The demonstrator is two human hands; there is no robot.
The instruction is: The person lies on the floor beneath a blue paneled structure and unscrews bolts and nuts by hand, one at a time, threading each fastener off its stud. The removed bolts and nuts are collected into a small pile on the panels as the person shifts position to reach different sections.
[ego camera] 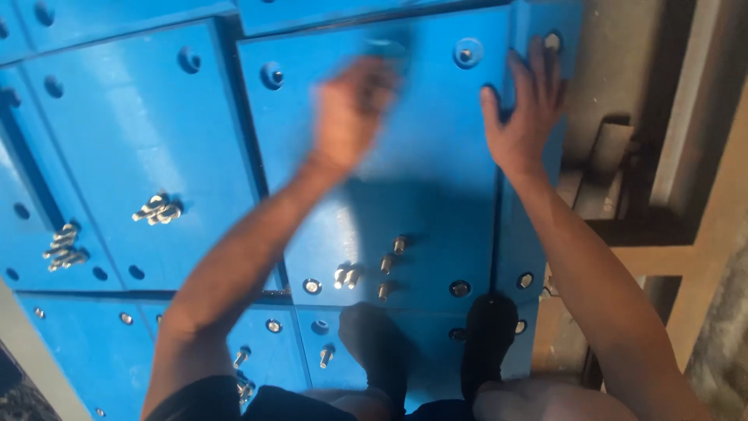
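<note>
left hand (352, 109) is a blur over the blue panel (421, 179), toward its top edge, grip impossible to tell. right hand (523, 109) lies spread flat on the panel's right rim. loose bolts (370, 269) sit well below both hands, nearer the left arm.

Along the right side of the frame, a grey concrete wall surface (604, 70) rises in the upper right, dull and roughly finished. Beside it, a tan, rusty steel beam (705, 148) runs diagonally from the top right corner down toward the lower middle right. Between them, at middle right, sits a dark angled metal bracket (606, 168), partly in deep shadow. A rough grey floor patch (721, 335) fills the lower right corner. In the lower left corner, a pale grey strip of ground (35, 355) slants across. Light is soft daylight, brighter on the left.
</note>
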